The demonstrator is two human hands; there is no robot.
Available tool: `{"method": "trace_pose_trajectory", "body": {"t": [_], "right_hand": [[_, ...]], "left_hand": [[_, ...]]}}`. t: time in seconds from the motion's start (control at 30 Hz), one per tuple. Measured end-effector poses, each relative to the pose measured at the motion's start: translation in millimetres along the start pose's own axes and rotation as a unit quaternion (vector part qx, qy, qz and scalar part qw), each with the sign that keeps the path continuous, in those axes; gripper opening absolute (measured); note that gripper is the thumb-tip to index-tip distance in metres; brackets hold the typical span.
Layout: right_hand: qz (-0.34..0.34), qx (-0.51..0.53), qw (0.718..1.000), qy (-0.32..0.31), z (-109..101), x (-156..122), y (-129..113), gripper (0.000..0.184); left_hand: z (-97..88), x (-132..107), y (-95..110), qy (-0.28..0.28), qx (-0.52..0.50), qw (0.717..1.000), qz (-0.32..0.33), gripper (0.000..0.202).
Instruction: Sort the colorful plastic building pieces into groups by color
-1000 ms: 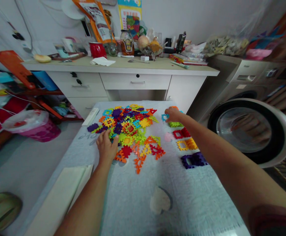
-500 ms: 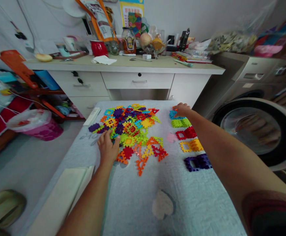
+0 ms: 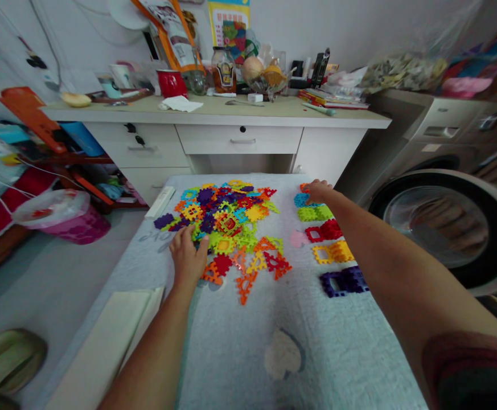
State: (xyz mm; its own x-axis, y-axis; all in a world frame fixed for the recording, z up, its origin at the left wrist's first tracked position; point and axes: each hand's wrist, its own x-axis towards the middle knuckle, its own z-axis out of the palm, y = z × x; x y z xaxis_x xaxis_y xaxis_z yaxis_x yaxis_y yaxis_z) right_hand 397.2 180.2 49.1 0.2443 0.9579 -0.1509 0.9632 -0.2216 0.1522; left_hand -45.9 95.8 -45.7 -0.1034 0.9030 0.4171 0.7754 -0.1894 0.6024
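My left hand (image 3: 186, 254) rests at the near left edge of a pile of interlocking plastic tiles (image 3: 226, 219), its fingers spread with nothing gripped. The pile mixes toothed squares, triangles and other shapes in several colours. At the far right of the table, the bent fingers of my right hand (image 3: 320, 191) close on an orange tile (image 3: 303, 187), mostly hidden behind them. Just nearer lie blue tiles (image 3: 302, 200). Rows of green tiles (image 3: 314, 214), red tiles (image 3: 323, 230), yellow tiles (image 3: 332, 253) and dark purple tiles (image 3: 344, 282) continue toward me.
The table has a grey cloth (image 3: 231, 353) with a heart pattern. A white cabinet (image 3: 239, 136) with cluttered top stands beyond. At right is a washing machine (image 3: 427, 136) with its round door open. A pink bin (image 3: 66, 219) stands on the floor at left.
My right hand has shifted very slightly, and a bit more of the orange and blue tiles shows beside it. My left hand and the pile have stayed put.
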Motion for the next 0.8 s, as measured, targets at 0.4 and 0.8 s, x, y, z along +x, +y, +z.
{"method": "trace_pose_trajectory", "body": {"t": [0.4,0.8], "right_hand": [[-0.279,0.114,0.951,0.063,-5.3,-66.5,-113.6,0.037],[-0.196,0.174,0.957,0.128,14.2,-88.5,-161.2,0.037]], "left_hand": [[0.8,0.4,1.1,0.01,-0.017,1.0,-0.008,0.046],[-0.9,-1.3,-0.1,0.011,-0.032,0.999,-0.011,0.045]]}}
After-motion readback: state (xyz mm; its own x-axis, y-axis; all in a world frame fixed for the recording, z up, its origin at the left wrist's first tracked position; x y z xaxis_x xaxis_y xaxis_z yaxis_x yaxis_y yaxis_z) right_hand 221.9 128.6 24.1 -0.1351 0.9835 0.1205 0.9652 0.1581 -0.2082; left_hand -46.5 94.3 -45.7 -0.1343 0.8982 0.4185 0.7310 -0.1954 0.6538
